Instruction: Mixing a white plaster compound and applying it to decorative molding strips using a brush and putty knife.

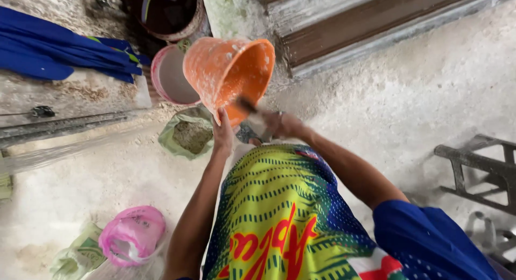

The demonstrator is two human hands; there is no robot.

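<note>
A left hand point(223, 133) grips the rim of a tilted orange bucket point(228, 75); the right hand point(279, 124), fist closed on a dark-handled tool point(248, 105), works inside. Dregs could spill beside the open sack point(188, 135) below.

**Bags and sacks on the dusty floor**

An open green woven plastic sack point(188, 133) sits on the pale concrete floor point(419, 97), its mouth rolled back over a greyish-brown powder. It lies just below a pink-rimmed white plastic bucket point(169, 75). Near the floor's lower left corner lies a crumpled translucent pink plastic bag point(131, 234), touching a flattened pale green plastic bag point(75, 256) beside it. No labels, signs or screens show.
</note>
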